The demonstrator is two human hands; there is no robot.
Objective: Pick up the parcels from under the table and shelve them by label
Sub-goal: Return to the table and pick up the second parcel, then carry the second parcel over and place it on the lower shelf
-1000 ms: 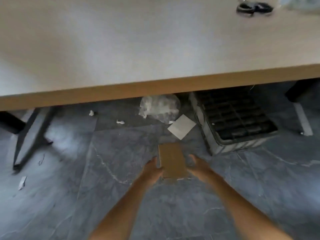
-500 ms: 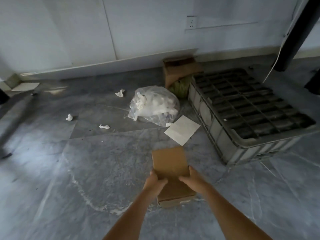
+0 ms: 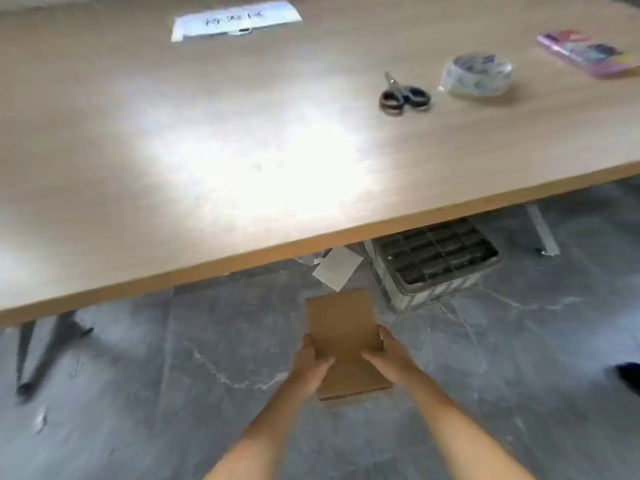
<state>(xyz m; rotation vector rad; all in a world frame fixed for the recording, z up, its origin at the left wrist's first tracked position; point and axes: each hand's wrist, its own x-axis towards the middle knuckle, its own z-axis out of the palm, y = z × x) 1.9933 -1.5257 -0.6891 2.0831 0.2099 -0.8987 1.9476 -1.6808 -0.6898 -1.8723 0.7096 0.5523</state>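
A flat brown cardboard parcel (image 3: pixel 341 327) is held above the grey floor, just in front of the table's near edge. My left hand (image 3: pixel 311 363) grips its left side and my right hand (image 3: pixel 389 355) grips its right side, thumbs lying on its top face. No label shows on the face turned toward me. The wooden table (image 3: pixel 194 161) fills the upper part of the view.
On the table lie scissors (image 3: pixel 403 97), a roll of clear tape (image 3: pixel 476 74), a pink packet (image 3: pixel 587 51) and a written white sheet (image 3: pixel 235 19). Under it sit a grey plastic crate (image 3: pixel 436 258) and a white paper (image 3: pixel 337 270). A table leg (image 3: pixel 41 351) stands left.
The view has risen from under the table to above its top. Both hands keep hold of the parcel, which has come out toward me, clear of the table edge.
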